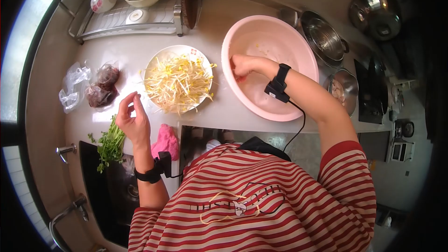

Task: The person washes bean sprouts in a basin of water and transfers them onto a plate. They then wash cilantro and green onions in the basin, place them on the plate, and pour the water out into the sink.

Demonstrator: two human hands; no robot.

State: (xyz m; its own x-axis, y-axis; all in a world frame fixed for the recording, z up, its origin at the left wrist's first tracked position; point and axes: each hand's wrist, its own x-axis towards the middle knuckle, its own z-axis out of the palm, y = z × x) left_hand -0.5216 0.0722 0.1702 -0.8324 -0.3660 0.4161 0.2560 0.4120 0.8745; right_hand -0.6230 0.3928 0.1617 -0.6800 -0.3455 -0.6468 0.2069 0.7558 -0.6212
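Observation:
My right hand (242, 66) is down inside a pink basin (305, 72), against its left wall. Its fingers are curled and mostly hidden, and a reddish patch shows just below them. Small pale bits lie in the basin. To the left, my left hand (134, 120) is raised over the counter beside a white plate (148, 71). Thumb and fingertip come together in a pinch; whatever is between them is too small to make out. The plate carries a heap of bean sprouts (177, 81). Leafy green herbs (111, 142) lie below my left hand, near the sink.
Dark food in plastic bags (103, 86) and a crumpled clear bag (74, 86) sit at the left. A pink cloth (166, 143) lies at the counter's front edge. A dish rack (126, 25) stands behind, metal pots (323, 37) at right, and a black sink (102, 196) at lower left.

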